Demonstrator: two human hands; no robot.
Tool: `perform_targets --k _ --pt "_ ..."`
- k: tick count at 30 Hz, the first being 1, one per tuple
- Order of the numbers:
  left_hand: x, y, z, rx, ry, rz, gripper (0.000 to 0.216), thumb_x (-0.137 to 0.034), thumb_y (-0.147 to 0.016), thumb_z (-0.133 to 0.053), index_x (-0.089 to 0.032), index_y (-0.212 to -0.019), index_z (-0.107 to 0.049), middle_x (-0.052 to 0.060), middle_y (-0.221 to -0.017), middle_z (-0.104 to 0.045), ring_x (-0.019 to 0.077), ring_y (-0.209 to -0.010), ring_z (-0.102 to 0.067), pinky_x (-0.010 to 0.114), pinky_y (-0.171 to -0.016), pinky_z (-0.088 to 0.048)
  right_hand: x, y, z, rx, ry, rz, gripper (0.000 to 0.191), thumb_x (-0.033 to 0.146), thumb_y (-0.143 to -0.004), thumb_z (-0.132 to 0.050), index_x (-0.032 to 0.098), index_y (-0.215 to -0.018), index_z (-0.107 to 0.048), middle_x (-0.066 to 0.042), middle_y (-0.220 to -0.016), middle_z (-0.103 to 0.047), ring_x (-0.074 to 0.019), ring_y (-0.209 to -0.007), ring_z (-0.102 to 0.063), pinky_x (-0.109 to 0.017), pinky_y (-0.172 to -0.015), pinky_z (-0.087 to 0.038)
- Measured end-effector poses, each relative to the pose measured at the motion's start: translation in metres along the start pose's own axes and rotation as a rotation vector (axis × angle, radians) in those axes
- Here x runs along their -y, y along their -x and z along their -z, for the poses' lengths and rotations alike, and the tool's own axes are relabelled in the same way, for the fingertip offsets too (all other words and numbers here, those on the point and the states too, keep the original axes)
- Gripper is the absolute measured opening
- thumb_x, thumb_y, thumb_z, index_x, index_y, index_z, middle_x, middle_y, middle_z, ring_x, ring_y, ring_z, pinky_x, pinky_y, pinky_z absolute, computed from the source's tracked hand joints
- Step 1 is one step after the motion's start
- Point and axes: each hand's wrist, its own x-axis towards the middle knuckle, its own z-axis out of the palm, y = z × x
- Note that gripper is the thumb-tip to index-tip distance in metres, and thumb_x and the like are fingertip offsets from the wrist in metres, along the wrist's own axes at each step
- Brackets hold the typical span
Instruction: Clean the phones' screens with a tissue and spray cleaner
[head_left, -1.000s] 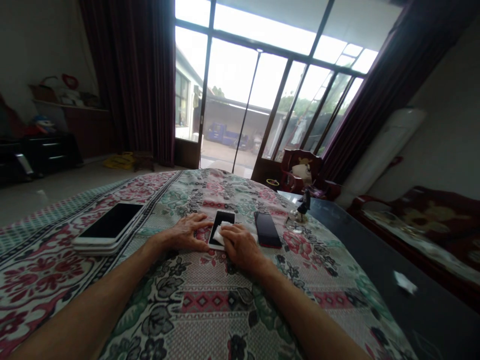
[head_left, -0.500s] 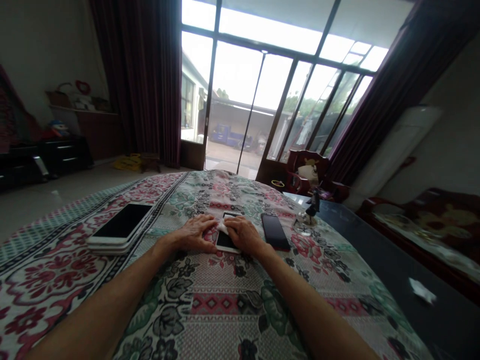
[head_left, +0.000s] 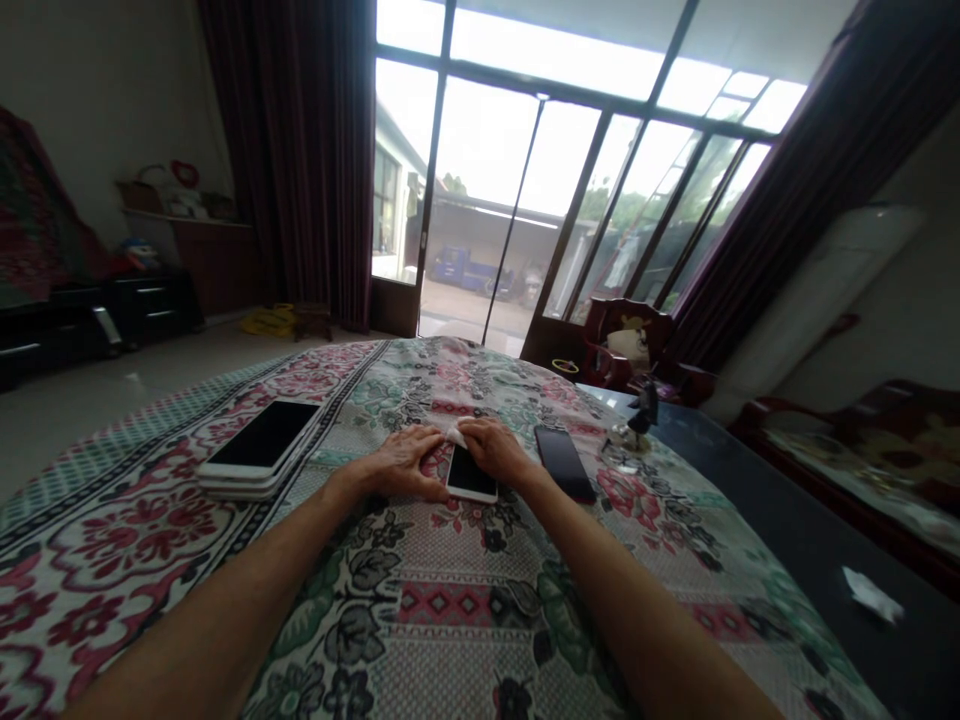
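Note:
A white-framed phone [head_left: 471, 475] lies face up on the flowered cloth [head_left: 450, 610]. My left hand [head_left: 405, 462] rests flat against its left edge, fingers stretched out and touching it. My right hand [head_left: 496, 450] presses a small white wipe [head_left: 456, 435] onto the phone's far end, fingers closed over it. A dark red phone [head_left: 566, 463] lies just right of my right hand.
A stack of white tablets or large phones [head_left: 259, 446] lies at the left on the cloth. A small figurine on a glass base [head_left: 637, 425] stands at the right, by a dark glossy table [head_left: 810, 560] with a scrap of white paper [head_left: 866, 592]. Glass doors stand ahead.
My right hand has slid the white wipe from the near part of the phone's screen up to its far end. My left hand stays by the phone's left edge.

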Motion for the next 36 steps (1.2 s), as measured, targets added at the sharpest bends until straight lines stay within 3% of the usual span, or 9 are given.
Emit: perform_targets --k 5,12,21,26,30,36 --pt "0.003 -0.001 -0.003 -0.002 -0.023 0.004 0.103 -0.075 -0.062 -0.062 -0.021 -0.146 -0.033 0.011 -0.156 -0.025 0.0334 -0.144 -0.016 0.045 -0.117 -0.016 0.027 0.033 0.013 0.015 -0.067 0.146 0.023 0.018 -0.096 -0.043 0.020 -0.099 -0.066 -0.005 -0.107 -0.068 -0.0173 -0.102 -0.058 -0.032 -0.095 -0.039" --pt "0.004 -0.002 -0.006 -0.033 -0.052 -0.019 0.093 -0.065 -0.068 -0.063 -0.022 -0.145 -0.034 0.011 -0.156 -0.028 0.0331 -0.143 -0.019 0.045 -0.117 -0.017 0.050 0.061 0.025 0.078 -0.127 0.192 0.026 0.017 -0.096 -0.040 0.022 -0.105 -0.064 -0.004 -0.113 -0.067 -0.0159 -0.103 -0.058 -0.032 -0.096 -0.040" --pt "0.001 -0.001 -0.001 -0.006 -0.023 -0.011 0.103 -0.075 -0.062 -0.063 -0.025 -0.147 -0.031 0.010 -0.157 -0.024 0.0356 -0.143 -0.017 0.048 -0.116 -0.016 0.007 0.013 0.009 0.040 -0.057 0.098 0.024 0.016 -0.093 -0.045 0.021 -0.096 -0.068 -0.005 -0.106 -0.069 -0.0170 -0.099 -0.060 -0.031 -0.093 -0.041" --pt "0.001 -0.002 -0.003 -0.016 -0.012 -0.034 0.106 -0.078 -0.062 -0.062 -0.025 -0.148 -0.029 0.010 -0.157 -0.025 0.0365 -0.143 -0.016 0.048 -0.116 -0.016 -0.010 -0.011 0.003 0.038 -0.028 0.000 0.024 0.012 -0.091 -0.046 0.019 -0.080 -0.066 -0.004 -0.089 -0.070 -0.0158 -0.085 -0.061 -0.027 -0.084 -0.042" --pt "-0.001 0.000 -0.001 0.001 0.005 -0.003 0.103 -0.076 -0.064 -0.061 -0.026 -0.148 -0.030 0.010 -0.157 -0.024 0.0355 -0.144 -0.015 0.049 -0.116 -0.016 -0.013 -0.012 0.001 -0.002 -0.019 -0.078 0.022 0.013 -0.091 -0.048 0.019 -0.080 -0.066 -0.006 -0.096 -0.071 -0.0172 -0.091 -0.062 -0.029 -0.088 -0.041" --pt "-0.002 0.002 0.001 -0.007 -0.022 -0.044 0.088 -0.076 -0.068 -0.057 -0.035 -0.143 -0.037 0.003 -0.157 -0.026 0.0329 -0.144 -0.016 0.049 -0.115 -0.016 -0.017 -0.002 -0.001 -0.045 -0.047 -0.080 0.020 0.016 -0.092 -0.048 0.019 -0.093 -0.068 -0.008 -0.109 -0.070 -0.0191 -0.105 -0.061 -0.031 -0.095 -0.040"
